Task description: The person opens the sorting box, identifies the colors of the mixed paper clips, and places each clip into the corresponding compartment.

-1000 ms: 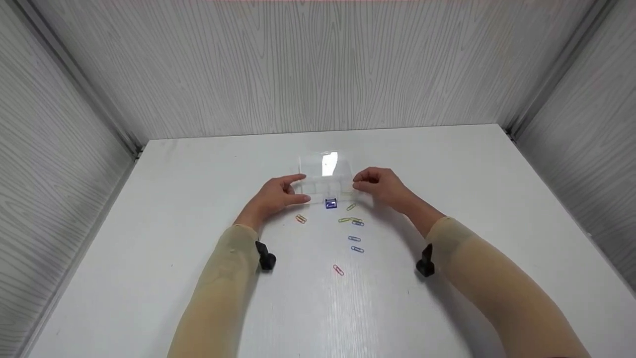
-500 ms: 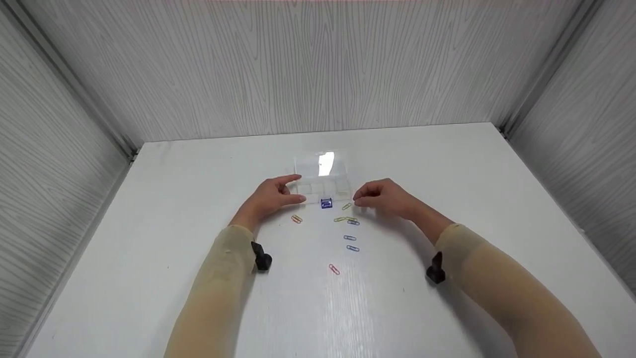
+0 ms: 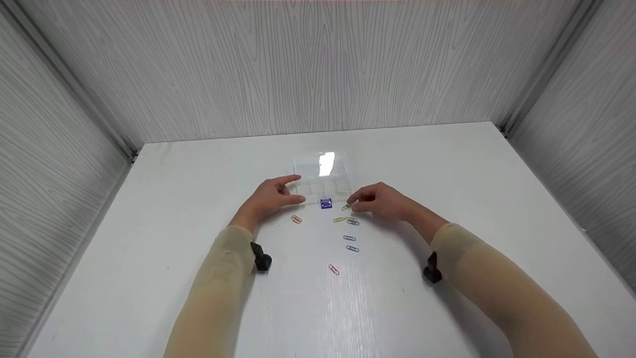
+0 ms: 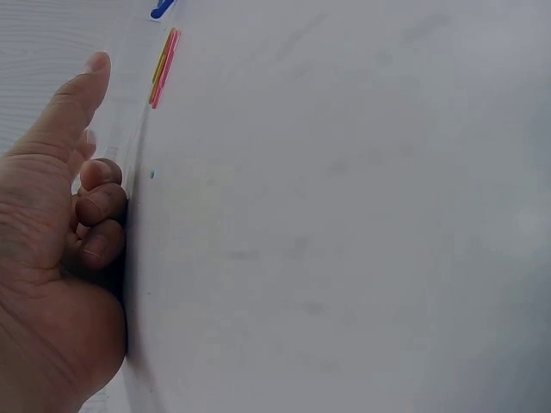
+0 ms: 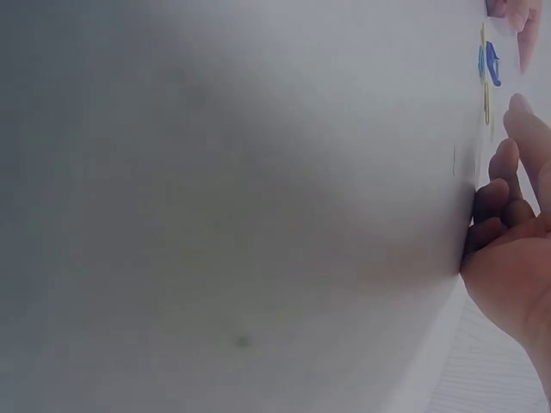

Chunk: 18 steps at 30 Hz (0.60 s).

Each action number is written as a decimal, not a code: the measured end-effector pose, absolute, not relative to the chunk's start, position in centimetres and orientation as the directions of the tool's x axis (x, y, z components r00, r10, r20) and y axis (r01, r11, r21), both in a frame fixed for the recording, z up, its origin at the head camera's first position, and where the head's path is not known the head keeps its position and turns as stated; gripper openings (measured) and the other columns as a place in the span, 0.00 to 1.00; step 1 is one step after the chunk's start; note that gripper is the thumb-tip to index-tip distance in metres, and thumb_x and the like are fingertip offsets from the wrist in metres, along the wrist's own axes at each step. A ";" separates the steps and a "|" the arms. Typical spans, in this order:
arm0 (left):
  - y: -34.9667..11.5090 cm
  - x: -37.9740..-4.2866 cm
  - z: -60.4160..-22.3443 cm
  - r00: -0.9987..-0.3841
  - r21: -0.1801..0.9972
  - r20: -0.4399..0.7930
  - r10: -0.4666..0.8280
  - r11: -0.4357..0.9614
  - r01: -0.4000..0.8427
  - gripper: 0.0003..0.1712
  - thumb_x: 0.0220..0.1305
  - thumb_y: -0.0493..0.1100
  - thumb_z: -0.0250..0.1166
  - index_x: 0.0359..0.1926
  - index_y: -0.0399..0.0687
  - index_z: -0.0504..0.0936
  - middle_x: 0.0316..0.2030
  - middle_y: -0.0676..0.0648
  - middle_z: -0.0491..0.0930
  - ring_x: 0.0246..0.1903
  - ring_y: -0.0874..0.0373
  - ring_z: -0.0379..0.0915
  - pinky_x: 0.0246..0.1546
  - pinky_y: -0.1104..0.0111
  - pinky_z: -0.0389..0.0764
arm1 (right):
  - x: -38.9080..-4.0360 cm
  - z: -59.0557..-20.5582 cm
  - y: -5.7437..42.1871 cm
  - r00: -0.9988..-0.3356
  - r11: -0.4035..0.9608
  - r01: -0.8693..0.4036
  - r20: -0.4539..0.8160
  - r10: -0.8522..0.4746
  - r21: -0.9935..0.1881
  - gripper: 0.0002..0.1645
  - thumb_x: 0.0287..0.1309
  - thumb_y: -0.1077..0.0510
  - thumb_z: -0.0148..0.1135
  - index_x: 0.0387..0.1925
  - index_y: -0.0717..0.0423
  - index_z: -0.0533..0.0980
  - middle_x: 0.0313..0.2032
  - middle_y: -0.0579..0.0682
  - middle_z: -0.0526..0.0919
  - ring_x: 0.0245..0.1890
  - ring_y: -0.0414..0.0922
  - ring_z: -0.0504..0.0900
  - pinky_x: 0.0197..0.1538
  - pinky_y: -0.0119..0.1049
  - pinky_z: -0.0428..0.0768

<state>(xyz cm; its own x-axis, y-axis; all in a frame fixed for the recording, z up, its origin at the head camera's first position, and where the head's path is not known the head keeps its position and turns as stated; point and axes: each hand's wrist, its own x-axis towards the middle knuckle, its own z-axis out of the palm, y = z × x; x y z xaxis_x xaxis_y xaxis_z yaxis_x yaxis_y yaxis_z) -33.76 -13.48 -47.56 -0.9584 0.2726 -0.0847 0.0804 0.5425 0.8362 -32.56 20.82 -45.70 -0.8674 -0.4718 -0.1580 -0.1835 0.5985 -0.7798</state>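
Observation:
A clear plastic compartment box (image 3: 316,188) stands on the table in the head view, its see-through lid (image 3: 309,166) laid back behind it. A blue latch (image 3: 326,203) sits at its front edge. My left hand (image 3: 271,194) holds the box's left end between thumb and forefinger; the other fingers are curled in the left wrist view. My right hand (image 3: 380,201) is at the box's front right corner. Its forefinger tip reaches the end of a yellow paper clip (image 3: 346,207), while the thumb stands a little apart. Something yellowish lies in the right compartment.
In front of the box lie more yellow clips (image 3: 339,220), several blue paper clips (image 3: 352,248), a red paper clip (image 3: 334,269) and an orange-yellow pair of clips (image 3: 296,219). A grey wood-grain panel (image 3: 318,69) rises behind the white table (image 3: 198,164).
My right hand has come from the box's right side down toward me, then left to the yellow paper clip. The left hand keeps its place on the box. The view has shifted slightly.

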 end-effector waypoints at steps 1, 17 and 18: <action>-13.5 -33.8 -47.6 -0.958 0.836 -0.083 0.274 0.543 0.083 0.43 0.63 0.57 0.79 0.76 0.61 0.75 0.37 0.49 0.73 0.39 0.54 0.68 0.49 0.60 0.69 | -32.6 -45.7 20.8 -0.866 0.602 -0.188 -0.159 -0.475 -0.776 0.12 0.68 0.51 0.72 0.51 0.38 0.89 0.47 0.46 0.85 0.48 0.48 0.76 0.51 0.43 0.72; -13.6 -33.7 -47.7 -0.957 0.823 -0.089 0.277 0.561 0.086 0.44 0.63 0.60 0.78 0.77 0.63 0.74 0.38 0.49 0.74 0.39 0.54 0.69 0.48 0.60 0.70 | -32.5 -46.0 20.4 -0.859 0.659 -0.228 -0.170 -0.483 -0.717 0.19 0.68 0.51 0.72 0.59 0.35 0.87 0.48 0.45 0.84 0.46 0.47 0.76 0.50 0.42 0.71; -13.6 -33.8 -47.7 -0.957 0.823 -0.088 0.276 0.561 0.086 0.44 0.62 0.61 0.78 0.77 0.63 0.74 0.38 0.49 0.74 0.39 0.54 0.69 0.49 0.60 0.70 | -32.5 -45.9 20.3 -0.860 0.661 -0.228 -0.170 -0.481 -0.715 0.19 0.68 0.51 0.72 0.59 0.35 0.87 0.49 0.45 0.84 0.47 0.47 0.76 0.50 0.42 0.71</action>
